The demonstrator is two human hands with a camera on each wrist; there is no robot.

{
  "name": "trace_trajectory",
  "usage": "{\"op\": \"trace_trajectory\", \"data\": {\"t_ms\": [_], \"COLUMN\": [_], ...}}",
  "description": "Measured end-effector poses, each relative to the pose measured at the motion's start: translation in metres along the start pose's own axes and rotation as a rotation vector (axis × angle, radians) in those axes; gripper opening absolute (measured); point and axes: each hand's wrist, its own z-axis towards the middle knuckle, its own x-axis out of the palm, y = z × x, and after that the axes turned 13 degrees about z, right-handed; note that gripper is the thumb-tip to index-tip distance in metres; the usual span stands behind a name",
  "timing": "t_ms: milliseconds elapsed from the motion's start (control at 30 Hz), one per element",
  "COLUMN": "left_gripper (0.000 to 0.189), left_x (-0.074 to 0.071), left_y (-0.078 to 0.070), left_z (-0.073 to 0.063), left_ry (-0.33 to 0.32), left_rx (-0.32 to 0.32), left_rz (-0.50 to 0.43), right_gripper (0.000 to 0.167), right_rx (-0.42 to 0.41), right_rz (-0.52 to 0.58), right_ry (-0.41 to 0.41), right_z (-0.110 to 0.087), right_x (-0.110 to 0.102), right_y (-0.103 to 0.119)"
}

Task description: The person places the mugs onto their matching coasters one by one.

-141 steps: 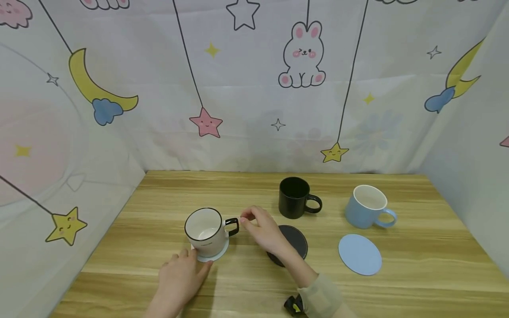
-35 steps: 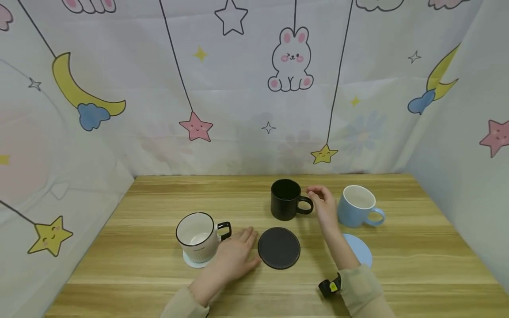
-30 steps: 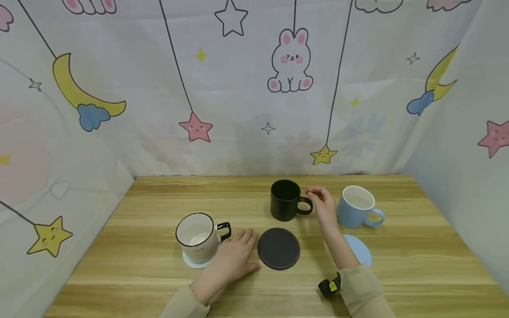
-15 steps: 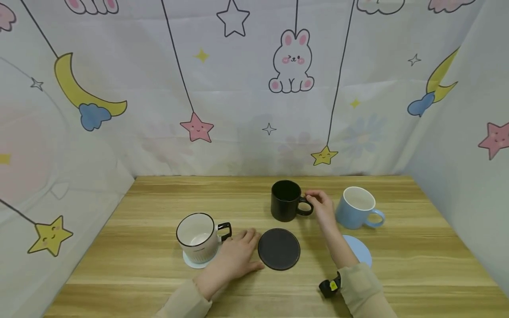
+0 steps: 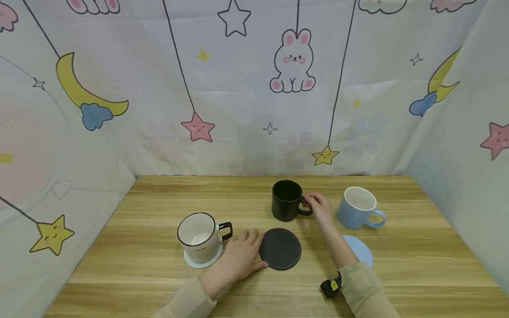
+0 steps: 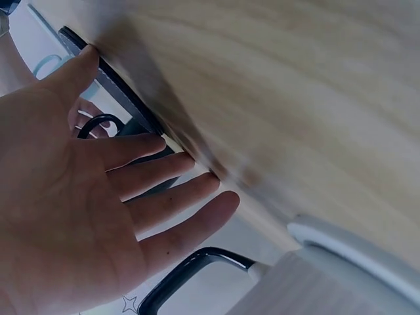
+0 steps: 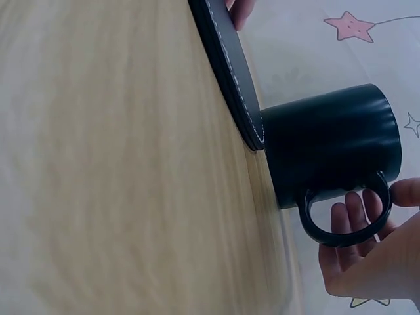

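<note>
My right hand (image 5: 319, 206) is at the handle of the black mug (image 5: 284, 204), which stands upright on the table. In the right wrist view its fingers (image 7: 354, 213) bend behind the handle, with the thumb at the handle's upper end. My left hand (image 5: 240, 257) lies low over the table, between the white mug and the round black coaster (image 5: 280, 249). Thumb and index fingertip meet the coaster's left edge; the fingers (image 6: 177, 203) are nearly straight and spread. Behind this hand the white mug (image 5: 197, 238), black-rimmed with a black handle, stands on a pale coaster (image 5: 201, 263).
A light blue mug (image 5: 356, 210) stands right of my right hand. In front of it lies a light blue coaster (image 5: 359, 249), partly hidden by the right forearm. A black wrist device (image 5: 331, 287) sits at the right sleeve. A printed curtain (image 5: 238, 101) closes off the table's back.
The left hand has gone from the white mug's coaster to the black coaster's edge. The right hand has moved from near the white mug's handle onto the black mug's handle.
</note>
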Motion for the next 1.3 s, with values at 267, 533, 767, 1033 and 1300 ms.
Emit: {"op": "trace_trajectory", "data": {"t_ms": [267,533,767,1033,1300], "left_gripper": [0.078,0.078,0.078,0.077,0.077], "left_x": [-0.0002,0.0003,0.0007,0.0015,0.0011], "left_y": [-0.0026,-0.0036,-0.0037,-0.0032,-0.0039], "left_z": [0.0032,0.0038,0.0044,0.0037,0.0018], "left_ry": [0.023,0.052,0.056,0.044,0.04], "left_rx": [-0.006,-0.014,-0.014,-0.017,-0.029], "left_rz": [0.031,0.046,0.049,0.042,0.038], "right_gripper": [0.032,0.035,0.036,0.035,0.033], "right_rx": [0.012,0.023,0.022,0.042,0.057], "right_rz": [-0.041,-0.099,-0.122,-0.121,-0.074], "right_ry": [0.025,0.074,0.143,0.149,0.135], "right_z": [-0.0005,0.0014,0.0022,0.0041,0.0067], "right_x": [-0.0003,-0.0007,-0.0025,-0.0036,-0.0052], "right_y": [-0.0022,-0.0044,-0.0024,0.0002,-0.0009]}}
